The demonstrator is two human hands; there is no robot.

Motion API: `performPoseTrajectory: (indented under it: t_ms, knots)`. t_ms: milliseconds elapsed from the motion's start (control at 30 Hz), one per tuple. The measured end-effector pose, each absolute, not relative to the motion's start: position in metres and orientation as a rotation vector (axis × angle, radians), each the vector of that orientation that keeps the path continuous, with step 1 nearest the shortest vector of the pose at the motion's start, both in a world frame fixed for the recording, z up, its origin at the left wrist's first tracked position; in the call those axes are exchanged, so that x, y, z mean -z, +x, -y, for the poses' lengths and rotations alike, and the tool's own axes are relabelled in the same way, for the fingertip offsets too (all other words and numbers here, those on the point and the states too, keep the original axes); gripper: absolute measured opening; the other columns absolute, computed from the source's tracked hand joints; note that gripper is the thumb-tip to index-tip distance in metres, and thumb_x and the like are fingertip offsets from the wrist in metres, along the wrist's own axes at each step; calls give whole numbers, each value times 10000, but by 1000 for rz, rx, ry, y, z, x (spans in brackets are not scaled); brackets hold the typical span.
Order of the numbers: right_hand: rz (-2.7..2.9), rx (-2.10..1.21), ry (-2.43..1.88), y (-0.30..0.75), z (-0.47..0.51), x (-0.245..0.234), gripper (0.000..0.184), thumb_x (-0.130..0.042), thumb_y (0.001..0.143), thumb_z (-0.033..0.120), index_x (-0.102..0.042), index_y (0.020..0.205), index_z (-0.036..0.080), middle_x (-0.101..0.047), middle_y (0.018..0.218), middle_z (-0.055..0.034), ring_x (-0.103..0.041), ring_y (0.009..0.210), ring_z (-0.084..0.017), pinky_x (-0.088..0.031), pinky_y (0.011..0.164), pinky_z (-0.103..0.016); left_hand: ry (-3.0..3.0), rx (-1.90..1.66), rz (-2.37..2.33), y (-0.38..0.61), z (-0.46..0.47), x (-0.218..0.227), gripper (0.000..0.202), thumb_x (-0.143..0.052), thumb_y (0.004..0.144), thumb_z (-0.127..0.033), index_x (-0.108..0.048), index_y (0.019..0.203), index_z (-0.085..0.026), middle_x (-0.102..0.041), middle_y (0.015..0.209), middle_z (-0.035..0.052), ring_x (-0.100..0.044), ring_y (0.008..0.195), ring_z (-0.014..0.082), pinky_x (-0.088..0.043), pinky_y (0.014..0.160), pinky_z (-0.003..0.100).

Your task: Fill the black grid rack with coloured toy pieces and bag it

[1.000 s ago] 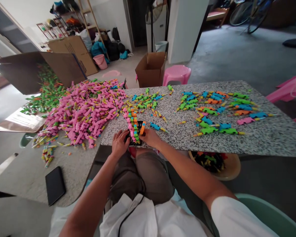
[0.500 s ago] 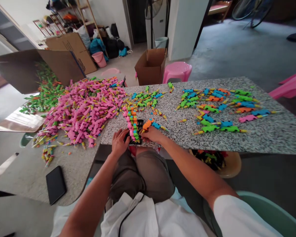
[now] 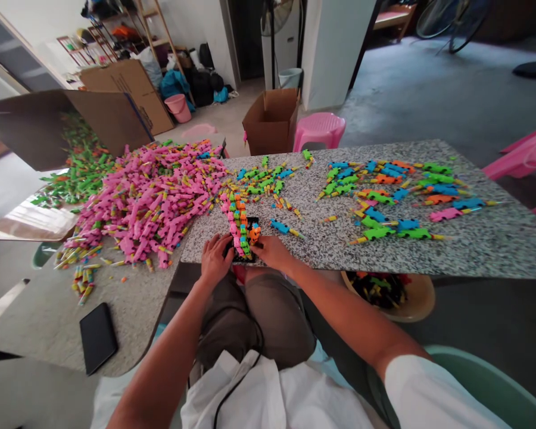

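A row of small coloured plastic toys (image 3: 237, 220) stands packed along a black tray (image 3: 246, 245) at the near edge of the speckled table (image 3: 473, 244). My left hand (image 3: 215, 258) grips the tray's left end, fingers curled. My right hand (image 3: 273, 251) pinches an orange toy (image 3: 254, 232) and holds it against the right side of the row. A blue toy (image 3: 280, 227) lies just right of it.
A large heap of pink toys (image 3: 147, 196) covers the left table, with green ones (image 3: 78, 173) behind. Loose green, blue and orange toys (image 3: 384, 190) spread over the right half. A black phone (image 3: 98, 336) lies near left. A bowl of parts (image 3: 388, 295) sits under the table.
My right hand swung the orange toy from upright, out to the right, then down against the row on the tray. My left hand stayed on the tray.
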State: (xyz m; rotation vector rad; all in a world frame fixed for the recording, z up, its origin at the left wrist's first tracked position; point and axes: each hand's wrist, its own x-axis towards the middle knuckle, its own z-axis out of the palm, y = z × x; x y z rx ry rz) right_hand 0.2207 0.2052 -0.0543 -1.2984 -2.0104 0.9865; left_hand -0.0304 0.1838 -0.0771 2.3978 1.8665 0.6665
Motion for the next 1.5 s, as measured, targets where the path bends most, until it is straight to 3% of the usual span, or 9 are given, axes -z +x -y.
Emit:
performPoseTrajectory:
  t_ms: [500,667,833,967,1167,1333,1500]
  knots:
    - [2326,-764,-1481,206,-203,38,292,-530,1060,321,-765,1163,182,-793,1165,-120,-724,1101,-253,-476,906,-283,2383,-677,-1857,-31,-184,77,422,-552,1021,-395,-658,1410,-269,-678,1461,75,-490,1490,337,-329,1259,605]
    - [2422,-791,-1410,221,-201,21,291,-565,1044,345,-751,1206,191,-787,1180,-110,-716,1111,-246,-482,900,-279,2418,-687,-1776,-40,-187,77,411,-530,1026,-391,-653,1391,-246,-674,1461,95,-481,1496,338,-343,1252,616]
    - [2171,-453,-1872,293,-213,9,356,-439,1087,355,-709,1246,186,-767,1159,-133,-708,1074,-257,-481,895,-317,2475,-742,-1621,-56,-186,78,360,-537,999,-357,-693,1290,-215,-724,1355,115,-531,1448,317,-418,1226,551]
    - [2179,-355,-2019,328,-209,15,341,-530,1051,388,-715,1219,156,-748,1188,-163,-701,1078,-270,-481,893,-322,2485,-795,-1593,-66,-183,85,411,-527,973,-333,-674,1335,-205,-709,1377,125,-531,1447,324,-441,1211,538]
    - [2223,-504,-1749,339,-218,27,335,-507,1057,418,-770,1091,213,-785,1061,-82,-706,988,-223,-474,835,-272,2452,-800,-1665,-71,-185,94,448,-513,940,-306,-665,1350,-211,-686,1419,132,-516,1463,339,-429,1219,553]
    - [1722,-281,-2261,389,-296,9,464,-372,1084,353,-765,1181,125,-761,1160,-202,-710,1089,-281,-497,922,-333,2446,-775,-1706,-69,-183,93,448,-518,914,-296,-680,1323,-211,-708,1376,133,-523,1457,340,-436,1216,539]
    - [1566,-463,-2530,407,-355,0,519,-572,1012,493,-740,1284,84,-713,1286,-263,-682,1207,-347,-529,974,-414,2467,-764,-1712,-67,-179,89,417,-511,914,-268,-686,1286,-198,-709,1355,136,-523,1451,332,-431,1220,525]
